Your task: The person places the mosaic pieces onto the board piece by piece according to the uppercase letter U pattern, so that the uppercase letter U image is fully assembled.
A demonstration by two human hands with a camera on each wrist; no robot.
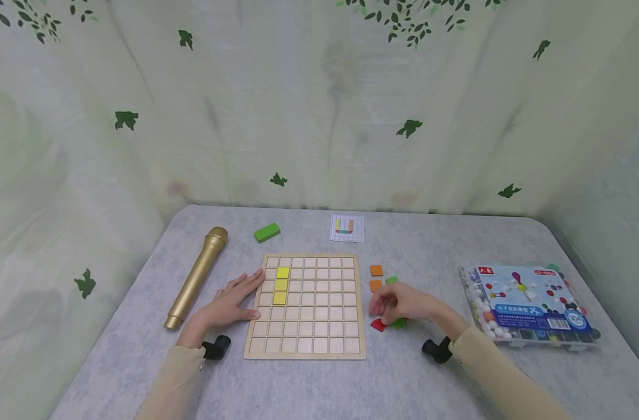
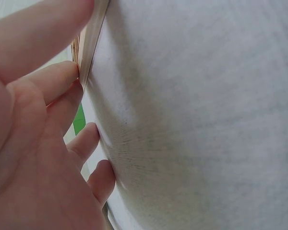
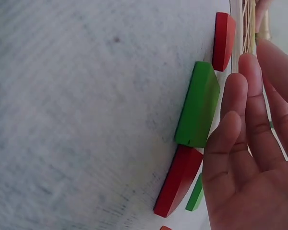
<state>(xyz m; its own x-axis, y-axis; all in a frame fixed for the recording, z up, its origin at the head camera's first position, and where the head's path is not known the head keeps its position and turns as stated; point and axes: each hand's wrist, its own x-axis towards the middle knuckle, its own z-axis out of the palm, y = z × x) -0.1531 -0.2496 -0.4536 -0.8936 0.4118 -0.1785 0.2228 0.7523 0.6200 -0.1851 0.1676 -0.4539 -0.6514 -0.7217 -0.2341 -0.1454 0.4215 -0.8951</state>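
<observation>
My left hand (image 1: 230, 303) lies spread at the left edge of a wooden grid board (image 1: 304, 354), fingertips and thumb right at the rim. Three yellow tiles (image 1: 280, 284) fill a short column in the board's left part. To the right of the board, my right hand (image 1: 405, 302) hovers low over loose tiles, fingers loosely bent, with nothing visible in them. By its thumb are a red tile (image 1: 377, 325) and a green tile (image 1: 400, 322). The right wrist view shows a green tile (image 3: 197, 105) between two red tiles (image 3: 223, 40), close to the fingers.
Two orange tiles (image 1: 376, 270) lie beside the board, near another green tile (image 1: 391, 280). Behind the board are a green block (image 1: 267, 232) and a pattern card (image 1: 346, 228). A gold microphone (image 1: 197, 277) lies left; a boxed molecule model set (image 1: 531, 300) lies right.
</observation>
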